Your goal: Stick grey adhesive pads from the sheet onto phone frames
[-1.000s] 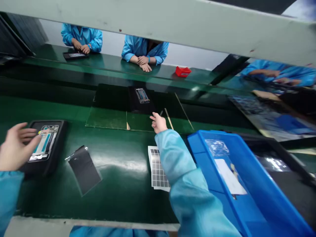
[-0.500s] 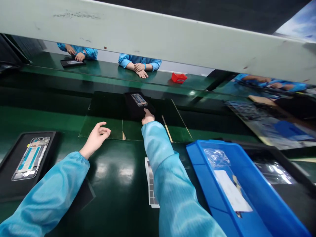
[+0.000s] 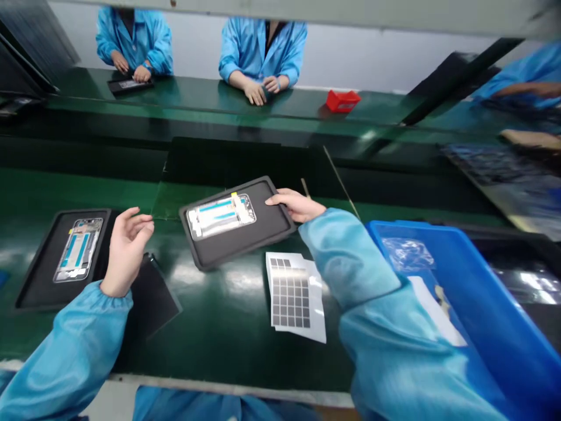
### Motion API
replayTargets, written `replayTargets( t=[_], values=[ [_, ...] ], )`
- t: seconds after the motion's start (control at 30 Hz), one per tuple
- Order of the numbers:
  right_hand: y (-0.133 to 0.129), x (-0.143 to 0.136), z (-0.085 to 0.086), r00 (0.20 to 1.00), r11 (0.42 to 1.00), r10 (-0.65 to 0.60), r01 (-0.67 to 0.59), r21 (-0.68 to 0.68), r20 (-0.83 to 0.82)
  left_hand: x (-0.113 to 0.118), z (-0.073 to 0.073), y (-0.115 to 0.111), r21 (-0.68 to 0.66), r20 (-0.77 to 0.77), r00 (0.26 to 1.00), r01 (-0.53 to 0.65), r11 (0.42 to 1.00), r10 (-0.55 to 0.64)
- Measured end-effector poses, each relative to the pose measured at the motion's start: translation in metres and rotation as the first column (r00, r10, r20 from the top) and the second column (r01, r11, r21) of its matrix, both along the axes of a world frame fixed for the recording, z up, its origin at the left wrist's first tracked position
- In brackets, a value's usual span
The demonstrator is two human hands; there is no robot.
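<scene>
My right hand [image 3: 298,204] grips the right end of a black tray [image 3: 267,225], thumb on top. In that tray lies a phone frame [image 3: 221,215] with blue strips and a yellow tab; the tray is tilted above the green bench. My left hand [image 3: 127,248] holds nothing, its fingers curved and apart. Left of it rests a second black tray [image 3: 39,278] with a similar phone frame [image 3: 79,250]. A dark flat sheet [image 3: 153,298] lies partly hidden behind my left wrist. White sheets of grey square labels [image 3: 291,295] lie on the bench below my right hand.
A blue bin [image 3: 464,257] with a clear bag [image 3: 407,253] and white paper stands at the right. Across the bench are co-workers in blue smocks and a red box [image 3: 342,100]. A beam [image 3: 307,11] crosses overhead.
My right hand has brought the black tray with its phone frame from the far dark surface nearer to me and turned it. My left hand has shifted left. The view has tilted down.
</scene>
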State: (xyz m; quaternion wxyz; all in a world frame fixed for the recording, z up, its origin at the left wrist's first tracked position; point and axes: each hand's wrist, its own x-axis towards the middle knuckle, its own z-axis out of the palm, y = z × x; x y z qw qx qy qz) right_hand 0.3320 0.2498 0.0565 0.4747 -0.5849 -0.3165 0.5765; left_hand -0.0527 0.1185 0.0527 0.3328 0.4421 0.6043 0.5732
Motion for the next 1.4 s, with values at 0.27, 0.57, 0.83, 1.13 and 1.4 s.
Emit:
replayTargets(
  t=[0.27, 0.57, 0.83, 1.13, 1.4],
  values=[
    [-0.007, -0.064, 0.013, 0.755, 0.636, 0.654, -0.579, -0.510, -0.042, 0.050, -0.036, -0.083, -0.276, 0.273, 0.890, 0.435, 0.857, -0.364],
    [-0.010, -0.122, -0.012, 0.494, 0.479, 0.864, -0.745, -0.464, 0.099, 0.068, -0.052, -0.140, -0.379, 0.164, 0.964, 0.257, 0.889, -0.208],
    [-0.046, -0.089, 0.005, 0.563, 0.621, 0.546, -0.769, 0.152, 0.621, 0.065, -0.052, -0.136, -0.395, 0.005, 0.965, 0.244, 0.886, -0.263],
    [-0.162, -0.039, -0.012, 0.920, 0.901, 0.327, -0.373, 0.224, 0.216, 0.071, -0.036, -0.142, -0.234, -0.196, 0.920, 0.292, 0.927, -0.339],
    [-0.241, -0.035, -0.042, 0.971, 0.955, 0.234, -0.239, 0.178, 0.048, 0.042, -0.031, -0.135, -0.337, -0.087, 0.956, 0.236, 0.911, -0.280]
  ],
)
